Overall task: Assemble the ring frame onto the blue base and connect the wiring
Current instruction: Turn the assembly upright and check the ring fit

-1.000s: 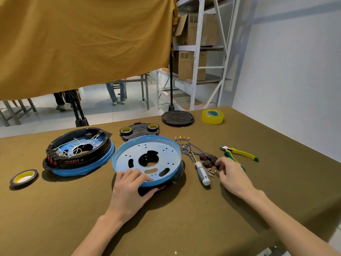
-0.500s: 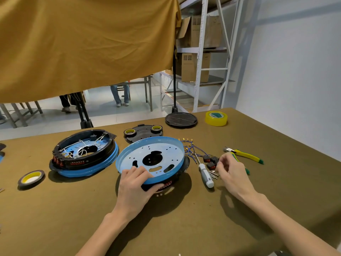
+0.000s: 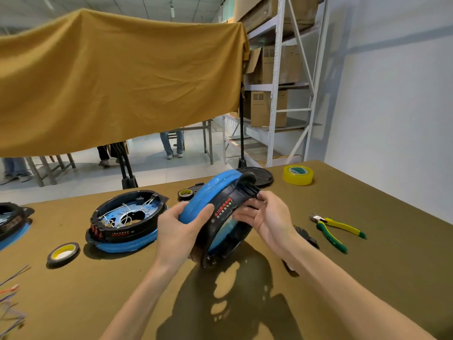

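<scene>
The blue base (image 3: 204, 192) with the black ring frame (image 3: 223, 212) against it is tipped up on edge above the table, red and white print facing me. My left hand (image 3: 180, 231) grips the blue rim on the left side. My right hand (image 3: 264, 214) grips the black ring frame on the right, fingers curled over its ribbed edge. A finished unit (image 3: 127, 222), black ring on blue base with white wiring inside, lies flat to the left. Dark connectors (image 3: 305, 235) lie behind my right wrist, partly hidden.
Yellow-green pliers (image 3: 338, 229) lie at the right. Tape rolls sit at front left (image 3: 63, 252), behind the base (image 3: 185, 193) and at back right (image 3: 297, 174). A black round disc (image 3: 261, 176) lies at the back. Loose wires (image 3: 11, 290) trail at the left edge.
The base and ring, lying flat before, are now lifted and tipped on edge. My right hand left the small parts and took hold of the ring frame. The camera tilted upward.
</scene>
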{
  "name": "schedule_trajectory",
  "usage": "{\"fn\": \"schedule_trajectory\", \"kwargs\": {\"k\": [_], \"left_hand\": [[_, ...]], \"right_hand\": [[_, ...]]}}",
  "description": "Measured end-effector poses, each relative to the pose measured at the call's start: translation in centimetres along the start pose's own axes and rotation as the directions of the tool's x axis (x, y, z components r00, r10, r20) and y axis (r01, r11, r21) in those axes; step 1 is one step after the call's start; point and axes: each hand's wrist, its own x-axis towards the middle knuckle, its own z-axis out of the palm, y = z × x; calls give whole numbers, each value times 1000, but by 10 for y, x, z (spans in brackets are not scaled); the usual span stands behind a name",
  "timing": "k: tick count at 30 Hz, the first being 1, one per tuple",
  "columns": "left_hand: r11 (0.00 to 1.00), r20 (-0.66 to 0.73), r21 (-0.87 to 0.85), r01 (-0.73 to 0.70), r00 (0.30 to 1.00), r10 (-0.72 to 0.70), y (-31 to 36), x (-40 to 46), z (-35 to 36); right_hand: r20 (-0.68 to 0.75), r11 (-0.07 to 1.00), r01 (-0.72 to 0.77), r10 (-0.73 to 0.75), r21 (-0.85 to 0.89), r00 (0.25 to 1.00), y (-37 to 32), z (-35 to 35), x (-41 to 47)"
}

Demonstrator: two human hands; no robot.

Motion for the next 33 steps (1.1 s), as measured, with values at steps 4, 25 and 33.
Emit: {"fn": "schedule_trajectory", "kwargs": {"k": [4, 25, 33], "left_hand": [[926, 90, -85, 368, 928, -361, 6, 13, -14], [775, -65, 402, 487, 860, -507, -100, -6, -43], [802, 20, 509, 312, 928, -373, -102, -8, -50]], "right_hand": [[25, 991, -40, 44, -128, 999, -14, 26, 8], [65, 155, 88, -145, -984, 987, 56, -89, 31], [130, 155, 141, -80, -978, 988, 51, -96, 53]]}}
